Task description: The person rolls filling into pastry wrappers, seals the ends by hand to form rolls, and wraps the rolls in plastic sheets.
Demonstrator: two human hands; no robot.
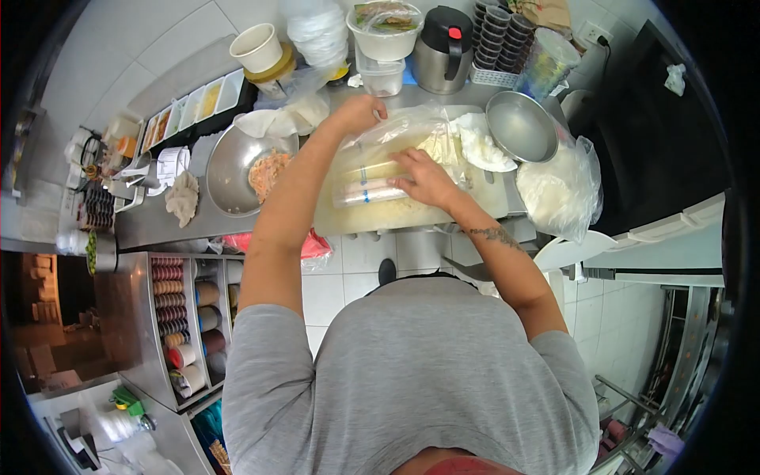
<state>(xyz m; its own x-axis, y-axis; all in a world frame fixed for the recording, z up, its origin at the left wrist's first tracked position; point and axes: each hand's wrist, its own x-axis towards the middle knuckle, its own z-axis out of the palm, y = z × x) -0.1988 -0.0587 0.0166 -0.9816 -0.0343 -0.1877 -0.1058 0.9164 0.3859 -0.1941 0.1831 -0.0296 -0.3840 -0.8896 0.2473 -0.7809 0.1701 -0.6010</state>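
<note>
On the pale cutting board [483, 207] lies a clear plastic bag [396, 131] with pale, flat pieces in it and blue marks near its lower left. My left hand [361, 115] is at the bag's upper left edge, fingers curled; what they grip is too small to make out. My right hand [427, 180] rests on the bag's middle, fingers spread over a clear plastic-wrapped roll [372, 193]. White crumpled material [481, 144] sits at the bag's right. To the left stands a steel bowl [229, 170] with an orange-pink chopped mixture [267, 171].
An empty metal bowl [521, 127] and a bulging plastic bag [558, 186] are at the right. Along the back stand a steel jug [442, 59], stacked black cups [503, 39] and a white tub [385, 36]. A crumpled cloth [183, 198] lies far left.
</note>
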